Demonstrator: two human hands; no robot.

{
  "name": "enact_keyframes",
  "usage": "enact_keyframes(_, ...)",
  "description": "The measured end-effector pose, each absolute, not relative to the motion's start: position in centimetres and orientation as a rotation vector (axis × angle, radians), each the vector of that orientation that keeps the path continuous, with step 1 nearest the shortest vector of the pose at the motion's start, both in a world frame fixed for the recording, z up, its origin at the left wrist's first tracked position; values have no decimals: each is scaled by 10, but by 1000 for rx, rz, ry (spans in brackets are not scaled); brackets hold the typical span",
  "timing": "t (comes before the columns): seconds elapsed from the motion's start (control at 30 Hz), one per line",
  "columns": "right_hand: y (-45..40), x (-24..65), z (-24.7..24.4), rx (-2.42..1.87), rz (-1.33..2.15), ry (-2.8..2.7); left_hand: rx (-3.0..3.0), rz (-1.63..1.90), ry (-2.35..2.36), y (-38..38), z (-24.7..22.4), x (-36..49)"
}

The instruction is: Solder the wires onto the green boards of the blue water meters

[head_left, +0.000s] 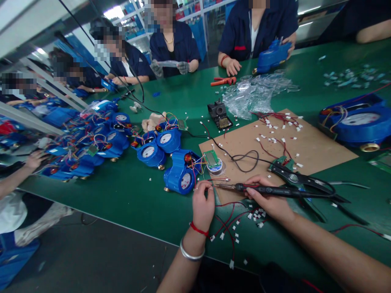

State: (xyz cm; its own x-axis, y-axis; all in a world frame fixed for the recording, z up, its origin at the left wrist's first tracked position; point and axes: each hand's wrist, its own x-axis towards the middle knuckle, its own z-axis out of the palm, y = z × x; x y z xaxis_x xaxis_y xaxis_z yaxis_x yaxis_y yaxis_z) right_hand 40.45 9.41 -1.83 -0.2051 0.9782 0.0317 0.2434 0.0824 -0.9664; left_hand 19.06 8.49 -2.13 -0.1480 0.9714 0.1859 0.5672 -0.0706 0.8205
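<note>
My right hand (265, 197) grips a soldering iron (269, 190), its tip pointing left. Close to that tip, my left hand (203, 201) is closed in a pinch on a thin red wire (195, 173), whose end is hidden by the fingers. Just beyond my left hand sits a blue water meter (180, 173) with a round dial and coloured leads. Those leads run to a small green circuit board (210, 158) with a display, resting over a solder spool (215, 167). A red-and-black lead (218, 179) with a white connector lies above the iron's tip.
Brown cardboard (317, 150) lies under loose leads. Green-handled pliers (282, 162) and a black tool (301, 179) flank the iron. A soldering stand (220, 116), a plastic bag pile (253, 97) and more meters (91, 142) occupy the green table (146, 199). Several co-workers sit opposite.
</note>
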Motion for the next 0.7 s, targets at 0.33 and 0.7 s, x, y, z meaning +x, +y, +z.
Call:
enact_keyframes(0.33,94,405,-19,-1246,1168,-1596,1651,1111,1749,84,-23,191)
enact_keyframes(0.7,94,405,-16,-1260,1158,-1595,1655,1107,1751,85,-22,191)
